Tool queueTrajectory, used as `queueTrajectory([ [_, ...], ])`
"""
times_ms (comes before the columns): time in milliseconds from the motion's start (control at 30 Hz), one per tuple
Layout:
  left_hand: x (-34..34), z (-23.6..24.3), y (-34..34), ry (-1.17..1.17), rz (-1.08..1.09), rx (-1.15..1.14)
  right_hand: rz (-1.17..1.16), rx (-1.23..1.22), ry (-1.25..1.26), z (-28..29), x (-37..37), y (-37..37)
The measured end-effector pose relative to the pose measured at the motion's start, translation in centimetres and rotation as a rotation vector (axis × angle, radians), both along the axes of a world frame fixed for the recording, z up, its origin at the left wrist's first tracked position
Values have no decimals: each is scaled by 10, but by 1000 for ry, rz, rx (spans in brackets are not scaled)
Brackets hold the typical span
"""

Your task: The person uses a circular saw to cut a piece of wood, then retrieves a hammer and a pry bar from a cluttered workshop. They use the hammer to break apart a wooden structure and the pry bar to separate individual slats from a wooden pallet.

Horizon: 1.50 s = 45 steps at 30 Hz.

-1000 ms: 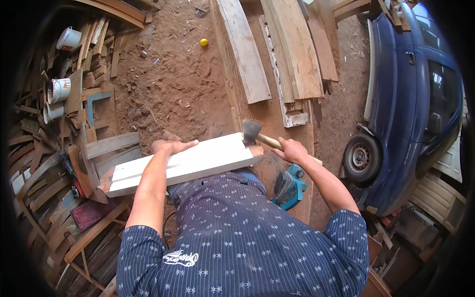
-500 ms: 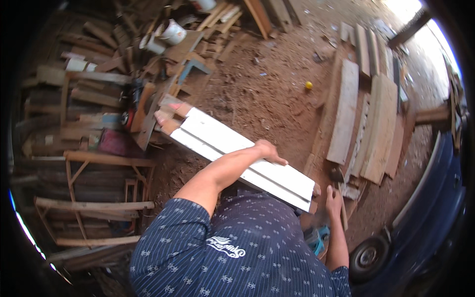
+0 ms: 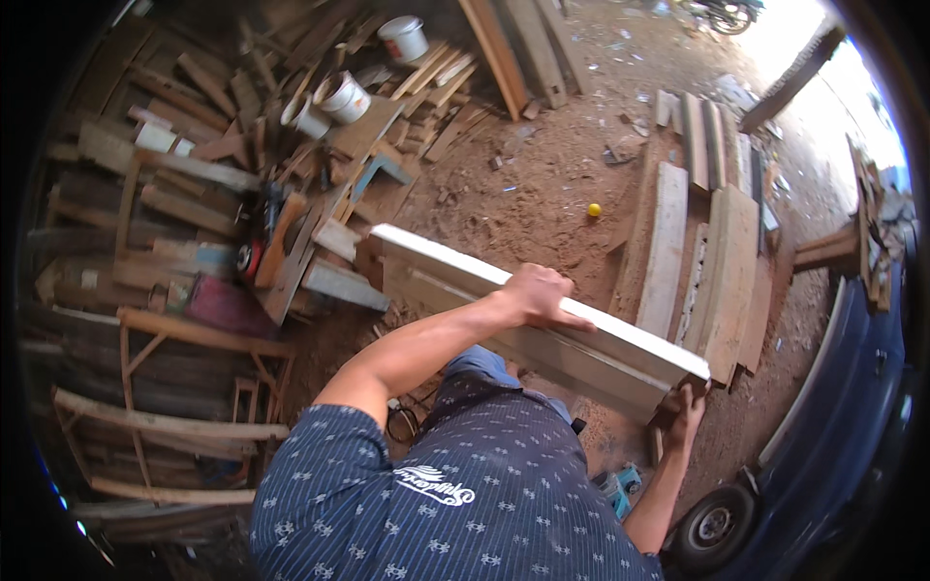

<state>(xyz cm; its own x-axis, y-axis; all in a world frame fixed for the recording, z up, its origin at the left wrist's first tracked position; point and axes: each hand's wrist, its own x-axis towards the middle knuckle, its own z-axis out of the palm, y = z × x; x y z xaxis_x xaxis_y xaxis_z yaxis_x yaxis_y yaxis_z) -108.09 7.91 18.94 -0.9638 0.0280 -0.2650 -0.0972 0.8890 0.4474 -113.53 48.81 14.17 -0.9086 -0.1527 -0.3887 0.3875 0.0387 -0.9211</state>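
A long white-painted wooden frame piece [image 3: 620, 339] with a lengthwise groove slants across in front of my body, its bright narrow edge facing up. Bare brown wood shows at both ends. My left hand [image 3: 542, 295] is closed over its upper edge near the middle, thumb pointing along the edge to the right. At the right end, my right hand [image 3: 686, 414] has its fingers curled against the bare wood end. Some of those fingers are hidden behind the piece. Below it, a teal power tool [image 3: 620, 489] is partly covered by my shirt.
Scrap timber and white buckets [image 3: 343, 99] crowd the left, with a wooden frame [image 3: 194, 334] nearer me. Long planks [image 3: 731, 281] lie at the right, beside a dark blue vehicle [image 3: 823, 407]. A yellow ball [image 3: 594, 209] rests on the dirt floor.
The white frame piece has been tipped from its broad face onto its edge and moved right. My right hand, apart from it before beside a hammer, is now at its right end.
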Motion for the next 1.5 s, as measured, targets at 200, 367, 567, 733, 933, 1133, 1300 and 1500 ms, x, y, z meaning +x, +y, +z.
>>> queueTrajectory([
  [200, 10, -8, -70, 590, 174, 149, 278, 170, 653, 180, -63, -129],
  [367, 15, -26, -131, 768, 402, 226, 588, 364, 1000, 260, -70, -257],
  [567, 16, -49, -210, 897, 506, 294, 811, 413, 1417, 265, -86, -413],
  [733, -21, -50, -279, 858, 523, 850, 1067, 564, 1439, 278, -98, -553],
  [933, -113, -20, -366, 880, 322, 1824, 673, 347, 1524, 341, -88, -641],
  [1133, -166, 20, -455, 745, -18, 2027, 421, 477, 1229, 151, -137, -601],
  [1300, -219, 67, -515, 390, 19, 1873, 495, 393, 1014, 2, -195, -641],
  [1500, -311, 106, -548, 627, -88, 1740, 586, 220, 1026, -6, -332, -698],
])
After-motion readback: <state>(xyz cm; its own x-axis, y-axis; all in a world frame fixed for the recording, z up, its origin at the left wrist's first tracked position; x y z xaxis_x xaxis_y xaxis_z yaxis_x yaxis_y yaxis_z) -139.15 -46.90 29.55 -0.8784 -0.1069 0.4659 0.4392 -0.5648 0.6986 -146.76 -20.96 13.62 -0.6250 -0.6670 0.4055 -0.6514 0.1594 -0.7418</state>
